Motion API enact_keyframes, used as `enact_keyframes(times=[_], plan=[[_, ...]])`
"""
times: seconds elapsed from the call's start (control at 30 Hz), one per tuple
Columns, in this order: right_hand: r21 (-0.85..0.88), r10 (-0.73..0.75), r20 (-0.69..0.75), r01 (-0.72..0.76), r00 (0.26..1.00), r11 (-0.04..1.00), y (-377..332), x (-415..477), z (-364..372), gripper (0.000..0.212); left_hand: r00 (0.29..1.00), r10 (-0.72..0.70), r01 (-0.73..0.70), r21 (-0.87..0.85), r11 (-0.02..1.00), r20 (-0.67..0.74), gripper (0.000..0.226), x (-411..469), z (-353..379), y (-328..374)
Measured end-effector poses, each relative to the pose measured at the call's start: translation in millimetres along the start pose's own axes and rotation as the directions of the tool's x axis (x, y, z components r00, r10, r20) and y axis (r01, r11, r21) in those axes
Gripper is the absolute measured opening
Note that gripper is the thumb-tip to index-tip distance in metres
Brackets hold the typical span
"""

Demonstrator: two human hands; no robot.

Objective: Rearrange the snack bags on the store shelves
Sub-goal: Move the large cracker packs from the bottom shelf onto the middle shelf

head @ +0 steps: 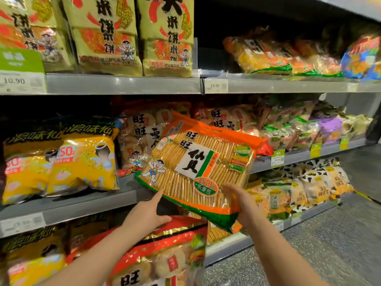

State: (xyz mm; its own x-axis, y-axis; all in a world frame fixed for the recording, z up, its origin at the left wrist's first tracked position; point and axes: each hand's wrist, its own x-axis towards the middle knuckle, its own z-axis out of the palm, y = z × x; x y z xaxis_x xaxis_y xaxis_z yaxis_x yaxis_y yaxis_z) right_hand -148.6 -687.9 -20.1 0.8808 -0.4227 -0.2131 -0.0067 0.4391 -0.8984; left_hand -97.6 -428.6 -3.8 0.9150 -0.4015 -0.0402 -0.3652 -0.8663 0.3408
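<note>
Snack bag (198, 166) front and centre, big and orange with a green stripe, packed with golden crackers. It's up off the shelving, tilted, hanging in front of the middle shelf (82, 205) with its top corner over the white cracker bags (142, 137) stacked behind. Left hand (147, 213) is at the lower left edge, thumb up against the bag's front, fingers tucked underneath. Right hand (245, 207) grips the lower right corner, fingers spread over the front. Just to the left, yellow bags (82, 162) stand on that same shelf. Below the hands sits a red-trimmed bag (165, 254). Up top, green-gold bags (107, 34) stand in a row, and a price tag (215, 85) reads 10.90.
</note>
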Motion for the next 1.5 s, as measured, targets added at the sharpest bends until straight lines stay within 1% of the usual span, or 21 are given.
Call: enact_keyframes(times=[0.07,0.17,0.23,0.27,0.37,0.4,0.5,0.63,0.67,0.77,0.83,0.93,1.03,1.07,1.2,1.27,1.4,1.5], plan=[[-0.027,0.046,-0.019,-0.047,0.999,0.999,-10.4,8.0,-0.3,0.045,1.000,0.002,-0.002,-0.044,0.999,0.011,0.092,-0.2,-0.6,-0.7],[-0.052,0.011,-0.129,-0.018,0.992,0.999,-27.3,24.0,-3.4,0.071,1.000,0.002,-0.001,-0.071,0.997,0.021,0.092,-0.7,2.2,-1.0],[-0.081,0.009,-0.144,-0.021,0.990,0.997,-33.9,31.0,-1.5,0.079,1.000,-0.003,0.004,-0.072,0.997,0.015,0.093,-1.2,5.1,-0.2],[-0.109,0.019,-0.137,-0.034,0.990,0.993,-33.9,34.7,-0.8,0.078,1.000,0.000,0.001,-0.062,0.998,0.009,0.092,-1.5,6.2,-0.1],[-0.090,0.014,-0.127,-0.026,0.992,0.996,-26.7,34.6,1.9,0.045,1.000,0.000,0.000,-0.027,1.000,0.004,0.091,-1.9,7.2,-3.9],[-0.069,0.015,-0.116,-0.023,0.993,0.997,-22.5,34.9,1.1,0.041,1.000,-0.004,0.004,-0.021,1.000,0.005,0.090,-2.9,7.3,-5.9],[0.009,-0.040,-0.094,0.041,0.995,0.999,-11.0,28.7,-3.4,0.039,1.000,-0.003,0.004,-0.017,1.000,0.006,0.092,-7.5,9.8,-10.0],[0.086,-0.078,-0.110,0.087,0.991,0.992,3.0,15.5,-13.4,0.055,1.000,0.003,-0.003,0.001,1.000,0.028,0.093,-17.5,16.1,-10.6],[0.089,-0.095,-0.108,0.105,0.990,0.990,5.0,11.7,-15.9,0.053,0.999,0.006,-0.006,-0.002,1.000,0.037,0.093,-20.2,17.5,-10.6],[0.085,-0.143,-0.107,0.153,0.984,0.985,4.5,-6.5,-22.7,0.034,0.998,0.004,-0.003,-0.022,1.000,0.062,0.093,-29.8,20.9,-10.5],[0.067,-0.182,-0.115,0.190,0.977,0.980,0.2,-22.4,-28.9,0.030,0.996,0.007,-0.004,-0.036,0.999,0.088,0.093,-37.4,22.3,-11.5],[0.004,-0.240,-0.096,0.242,0.966,0.970,-9.6,-47.7,-42.1,0.034,0.993,0.024,-0.020,-0.031,0.999,0.112,0.094,-50.6,23.2,-11.1],[-0.081,-0.298,-0.043,0.294,0.954,0.952,-19.8,-72.7,-53.5,0.032,0.988,0.055,-0.056,0.001,0.998,0.142,0.092,-66.6,24.6,-5.6],[-0.091,-0.301,-0.029,0.298,0.953,0.950,-21.4,-79.2,-57.1,0.034,0.986,0.060,-0.061,0.008,0.998,0.153,0.090,-71.1,25.6,-5.3],[-0.106,-0.306,0.019,0.306,0.952,0.946,-19.9,-96.9,-70.4,0.055,0.984,0.058,-0.071,0.074,0.995,0.171,0.090,-83.4,29.0,-11.3],[-0.130,-0.317,0.041,0.320,0.947,0.939,-17.9,-101.0,-73.7,0.058,0.982,0.035,-0.050,0.077,0.996,0.184,0.089,-89.0,28.7,-13.9],[-0.185,-0.285,0.049,0.289,0.957,0.939,-4.1,-97.9,-66.7,0.055,0.980,0.026,-0.025,-0.008,1.000,0.199,0.094,-93.7,33.4,-22.5],[-0.190,-0.224,0.062,0.232,0.973,0.954,16.1,-84.6,-59.1,0.050,0.983,0.008,-0.004,-0.023,1.000,0.183,0.093,-87.7,45.5,-33.8]])
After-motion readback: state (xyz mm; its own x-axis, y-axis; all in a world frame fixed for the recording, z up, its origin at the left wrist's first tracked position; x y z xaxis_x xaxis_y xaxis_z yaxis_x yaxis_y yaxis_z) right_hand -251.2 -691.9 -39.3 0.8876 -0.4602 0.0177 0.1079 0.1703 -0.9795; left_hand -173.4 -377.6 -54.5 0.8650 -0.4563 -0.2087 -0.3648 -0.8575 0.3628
